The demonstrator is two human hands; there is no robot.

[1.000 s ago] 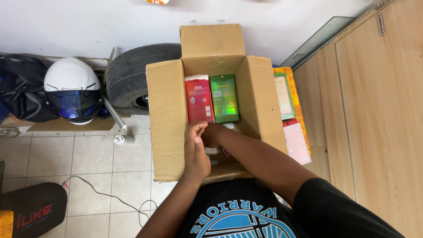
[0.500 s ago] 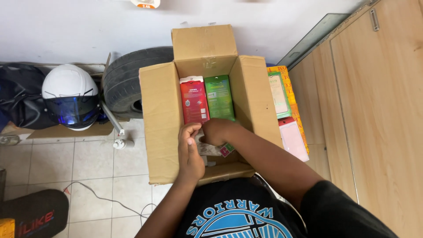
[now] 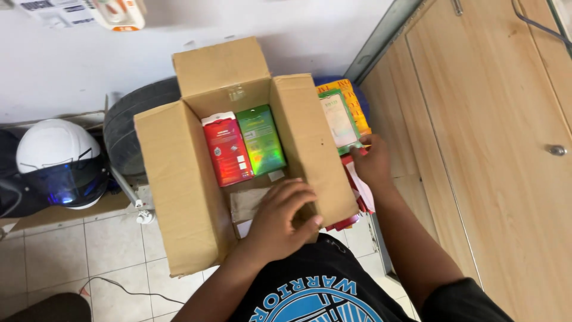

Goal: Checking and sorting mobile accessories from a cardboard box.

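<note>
An open cardboard box (image 3: 179, 197) stands on the tiled floor in front of me, its flaps spread. Inside lie a red packet (image 3: 226, 149) and a shiny green packet (image 3: 261, 140) side by side, with a brown paper piece (image 3: 247, 203) below them. My left hand (image 3: 280, 217) rests curled over the box's near inner edge, holding nothing that I can see. My right hand (image 3: 372, 161) is outside the box on its right, fingers touching a stack of flat packets (image 3: 341, 116), the top one green-framed. Red and pink packets (image 3: 357, 197) lie under that wrist.
A white helmet with a dark blue visor (image 3: 56, 164) sits at the left beside a black tyre (image 3: 134, 122). A wooden cabinet (image 3: 494, 149) with a round knob fills the right side. A thin cable (image 3: 119, 286) runs over the floor tiles.
My right hand has left the box and reached right to the packet stack. My left hand stays at the box's near edge. The camera has moved closer and shifted.
</note>
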